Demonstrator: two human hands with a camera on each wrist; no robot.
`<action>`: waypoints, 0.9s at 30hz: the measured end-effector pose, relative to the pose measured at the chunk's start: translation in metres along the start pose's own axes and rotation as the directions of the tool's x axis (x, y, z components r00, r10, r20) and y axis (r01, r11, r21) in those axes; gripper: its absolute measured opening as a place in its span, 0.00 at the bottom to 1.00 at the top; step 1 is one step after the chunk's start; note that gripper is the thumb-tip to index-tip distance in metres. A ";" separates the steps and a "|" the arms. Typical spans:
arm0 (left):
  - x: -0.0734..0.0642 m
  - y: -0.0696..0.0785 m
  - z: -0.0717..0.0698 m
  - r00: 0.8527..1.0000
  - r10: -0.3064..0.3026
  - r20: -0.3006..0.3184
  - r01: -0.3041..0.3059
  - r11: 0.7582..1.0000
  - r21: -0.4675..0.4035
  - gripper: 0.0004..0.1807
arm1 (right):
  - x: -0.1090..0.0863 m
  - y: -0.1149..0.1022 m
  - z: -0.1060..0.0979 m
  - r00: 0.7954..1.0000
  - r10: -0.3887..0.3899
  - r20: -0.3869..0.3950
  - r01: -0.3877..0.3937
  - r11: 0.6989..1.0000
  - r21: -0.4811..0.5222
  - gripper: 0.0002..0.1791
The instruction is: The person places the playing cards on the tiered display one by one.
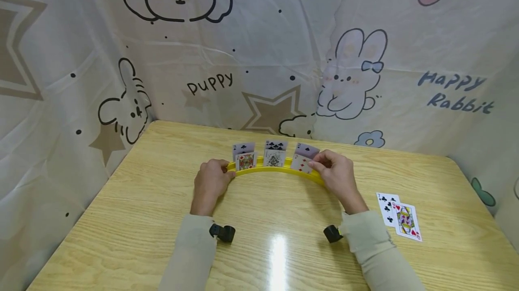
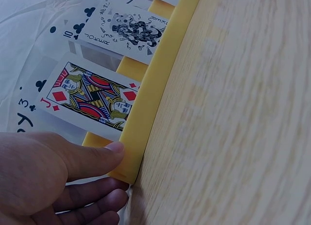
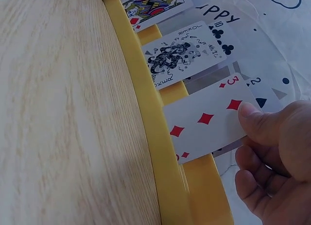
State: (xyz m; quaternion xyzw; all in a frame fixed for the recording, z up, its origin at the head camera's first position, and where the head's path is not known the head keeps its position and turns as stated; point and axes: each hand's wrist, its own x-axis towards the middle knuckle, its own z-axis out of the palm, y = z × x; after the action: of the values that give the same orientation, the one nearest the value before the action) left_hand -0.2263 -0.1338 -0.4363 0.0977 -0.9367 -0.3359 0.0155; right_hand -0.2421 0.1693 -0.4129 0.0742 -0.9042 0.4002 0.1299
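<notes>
A curved yellow card holder (image 1: pixel 271 169) stands on the table with playing cards upright in two rows. Its front row has the jack of diamonds (image 2: pixel 95 96), a joker (image 2: pixel 127 30) and the three of diamonds (image 3: pixel 205 119). Behind them rise the three of clubs (image 1: pixel 243 147), the ten of clubs (image 1: pixel 276 145) and the two of spades (image 1: pixel 307 149), partly covered. My left hand (image 1: pixel 211 184) grips the holder's left end, thumb on the front wall. With thumb and fingers my right hand (image 1: pixel 338 178) pinches the three of diamonds, whose lower edge sits in the holder.
On the wooden table (image 1: pixel 134 201), right of my right forearm, the queen of hearts (image 1: pixel 407 222) lies face up, overlapping the seven of clubs (image 1: pixel 384 207). A printed curtain (image 1: pixel 227 56) hangs along the table's back and sides.
</notes>
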 end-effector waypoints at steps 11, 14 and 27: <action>-0.001 0.001 0.000 1.000 0.003 -0.005 -0.003 1.000 -0.009 0.21 | 0.001 0.002 -0.006 0.999 0.012 0.040 -0.012 1.000 0.012 0.09; -0.001 0.000 0.001 1.000 0.007 -0.007 -0.007 1.000 -0.004 0.20 | -0.001 0.001 -0.010 0.999 0.006 0.035 -0.006 1.000 0.013 0.11; 0.000 0.000 0.001 1.000 0.002 0.000 -0.002 1.000 0.001 0.21 | -0.012 0.004 -0.040 0.996 -0.085 -0.005 0.085 0.994 -0.062 0.13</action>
State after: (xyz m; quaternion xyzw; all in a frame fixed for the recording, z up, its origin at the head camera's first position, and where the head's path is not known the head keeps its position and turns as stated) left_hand -0.2264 -0.1332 -0.4366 0.0968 -0.9370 -0.3354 0.0159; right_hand -0.2249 0.2027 -0.3934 0.1070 -0.9116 0.3665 0.1523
